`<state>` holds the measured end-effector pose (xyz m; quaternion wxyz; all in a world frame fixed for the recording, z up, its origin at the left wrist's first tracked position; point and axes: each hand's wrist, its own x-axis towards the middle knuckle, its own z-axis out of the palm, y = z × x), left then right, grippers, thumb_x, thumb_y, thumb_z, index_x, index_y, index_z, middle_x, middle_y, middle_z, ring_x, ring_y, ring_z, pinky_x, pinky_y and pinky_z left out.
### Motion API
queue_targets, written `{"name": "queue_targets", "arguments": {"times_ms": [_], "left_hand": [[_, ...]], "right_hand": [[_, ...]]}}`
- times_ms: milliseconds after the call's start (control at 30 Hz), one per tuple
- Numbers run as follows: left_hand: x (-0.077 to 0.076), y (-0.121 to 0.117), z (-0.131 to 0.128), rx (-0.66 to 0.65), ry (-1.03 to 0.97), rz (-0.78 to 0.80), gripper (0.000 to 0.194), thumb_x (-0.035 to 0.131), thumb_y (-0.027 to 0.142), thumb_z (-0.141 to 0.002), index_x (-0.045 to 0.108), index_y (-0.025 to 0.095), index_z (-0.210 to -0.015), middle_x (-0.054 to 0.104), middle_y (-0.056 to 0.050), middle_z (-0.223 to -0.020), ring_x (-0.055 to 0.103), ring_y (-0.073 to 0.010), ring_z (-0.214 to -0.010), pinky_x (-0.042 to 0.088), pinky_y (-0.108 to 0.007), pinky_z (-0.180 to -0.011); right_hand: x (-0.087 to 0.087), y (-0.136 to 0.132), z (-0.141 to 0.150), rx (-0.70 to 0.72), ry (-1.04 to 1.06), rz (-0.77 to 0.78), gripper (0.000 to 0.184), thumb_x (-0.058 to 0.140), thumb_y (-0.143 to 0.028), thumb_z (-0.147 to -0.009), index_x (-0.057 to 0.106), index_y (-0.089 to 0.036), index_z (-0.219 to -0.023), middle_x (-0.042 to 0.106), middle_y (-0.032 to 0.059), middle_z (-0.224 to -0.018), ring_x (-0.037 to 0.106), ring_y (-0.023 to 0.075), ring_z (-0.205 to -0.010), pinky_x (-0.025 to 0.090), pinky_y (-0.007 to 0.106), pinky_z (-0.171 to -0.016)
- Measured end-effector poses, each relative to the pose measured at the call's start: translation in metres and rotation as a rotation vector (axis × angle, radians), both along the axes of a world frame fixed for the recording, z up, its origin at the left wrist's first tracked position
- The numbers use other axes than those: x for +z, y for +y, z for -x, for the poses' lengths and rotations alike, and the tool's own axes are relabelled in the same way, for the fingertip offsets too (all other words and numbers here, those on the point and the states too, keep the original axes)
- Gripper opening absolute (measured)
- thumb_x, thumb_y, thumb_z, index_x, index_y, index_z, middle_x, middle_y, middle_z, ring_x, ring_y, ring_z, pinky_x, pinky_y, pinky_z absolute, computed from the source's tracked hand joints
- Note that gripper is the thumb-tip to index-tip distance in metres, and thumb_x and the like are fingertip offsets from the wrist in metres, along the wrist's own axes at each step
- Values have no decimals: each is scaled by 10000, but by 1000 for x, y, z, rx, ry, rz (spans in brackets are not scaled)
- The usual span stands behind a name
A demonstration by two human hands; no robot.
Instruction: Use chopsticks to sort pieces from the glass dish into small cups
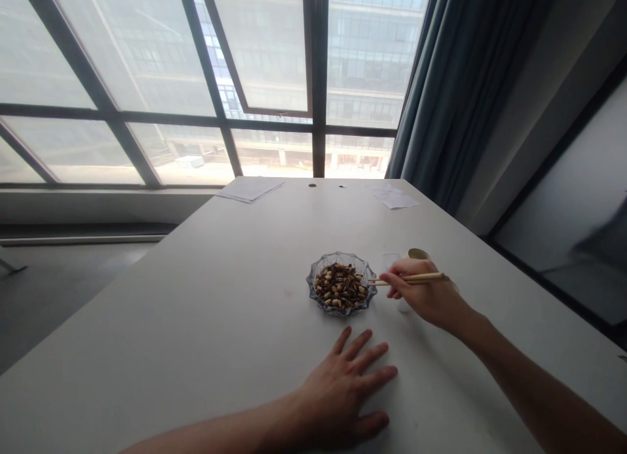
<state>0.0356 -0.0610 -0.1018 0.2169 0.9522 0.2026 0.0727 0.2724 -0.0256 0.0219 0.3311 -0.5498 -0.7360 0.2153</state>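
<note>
My right hand (418,289), right of centre, clamps chopsticks (431,277); my left hand (343,385), lower centre, has fingers apart. For the nuts (337,287) in the mid-frame bowl (361,263), a light pinch should serve.

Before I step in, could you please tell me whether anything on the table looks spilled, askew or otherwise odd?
Nothing looks spilled: the nuts sit in the upright bowl. The papers at the table's far end look slightly untidy, lying at uneven angles.
</note>
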Motion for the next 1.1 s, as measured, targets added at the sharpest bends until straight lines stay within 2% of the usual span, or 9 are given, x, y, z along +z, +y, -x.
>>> {"name": "queue_targets", "arguments": {"times_ms": [133, 300, 467, 633, 733, 933, 1100], "left_hand": [[0, 0, 0, -1, -11, 22, 659, 546, 622, -1027, 429, 351, -1617, 327, -44, -1740, 192, -413, -1623, 74, -712, -1282], [3, 0, 0, 5, -14, 26, 650, 499, 650, -1040, 427, 353, -1613, 335, -43, -1737, 188, -402, -1627, 84, -715, -1279], [1, 1, -1, 2, -3, 18, 654, 513, 642, -1036, 418, 355, -1617, 316, -35, -1745, 184, -400, -1628, 80, -711, -1282], [0, 0, 0, 0, -12, 15, 655, 535, 626, -1033, 428, 345, -1615, 318, -44, -1744, 188, -409, -1625, 73, -707, -1285], [0, 0, 0, 0, -12, 12, 652, 521, 632, -1038, 421, 349, -1617, 317, -44, -1744, 192, -407, -1625, 78, -711, -1281], [0, -1, 0, 1, -5, 10, 648, 492, 649, -1042, 415, 356, -1615, 312, -37, -1746, 190, -400, -1626, 86, -719, -1276], [2, -1, -1, 1, -7, 13, 654, 490, 651, -1042, 411, 355, -1620, 314, -42, -1745, 187, -406, -1626, 88, -728, -1273]], "right_hand": [[-8, 9, 8, 23, -131, -47, 376, 573, -420, -1042, 700, -208, -759, 729, 21, -658, 689, 181, -615, 501, 290, -624], [-9, 16, 17, 27, -200, -52, 415, 584, -390, -1034, 633, -207, -665, 710, 48, -668, 658, 189, -624, 466, 303, -598], [-15, 18, 12, 46, -127, -69, 438, 562, -453, -1044, 659, -210, -692, 714, 52, -673, 666, 196, -622, 502, 318, -601], [-23, 16, 10, 29, -1, -73, 378, 614, -499, -1008, 727, -227, -770, 727, 52, -687, 701, 213, -641, 571, 329, -627], [-26, 17, 12, 17, -6, -82, 385, 642, -508, -991, 715, -224, -742, 716, 47, -663, 698, 215, -630, 577, 326, -616], [-34, 19, 11, 15, -26, -84, 432, 569, -460, -1041, 666, -224, -693, 701, 48, -669, 701, 213, -627, 575, 325, -615], [-34, 18, 10, 5, -70, -136, 431, 589, -456, -1030, 645, -228, -669, 684, 48, -673, 687, 216, -629, 575, 342, -640]]}}
